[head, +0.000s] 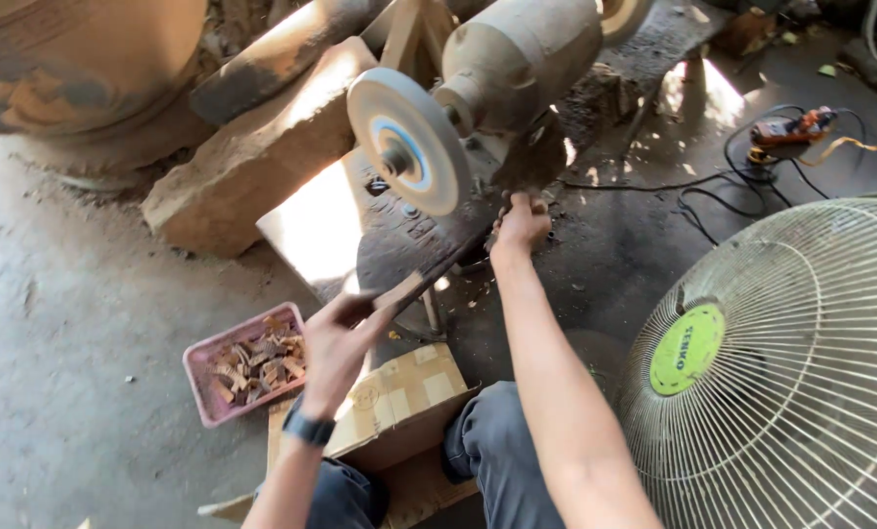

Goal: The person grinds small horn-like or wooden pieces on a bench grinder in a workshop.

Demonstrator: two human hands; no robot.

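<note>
My left hand (339, 345), with a dark watch at the wrist, is shut on a small flat wooden piece (399, 290) held up below the round grinding wheel (408, 140) of a dusty bench grinder (522, 59). My right hand (522, 221) reaches forward to the grinder's base under the motor, its fingers curled against the dark metal there. What those fingers touch is hidden. A pink tray (200, 363) with several small brown wooden pieces sits on the floor to the left of my left hand.
A cardboard box (399, 397) lies between my knees. A large fan grille (801, 362) stands at the right. Wooden blocks (252, 162) lie behind the grinder. An orange tool (789, 132) with black cables rests on the floor at the far right.
</note>
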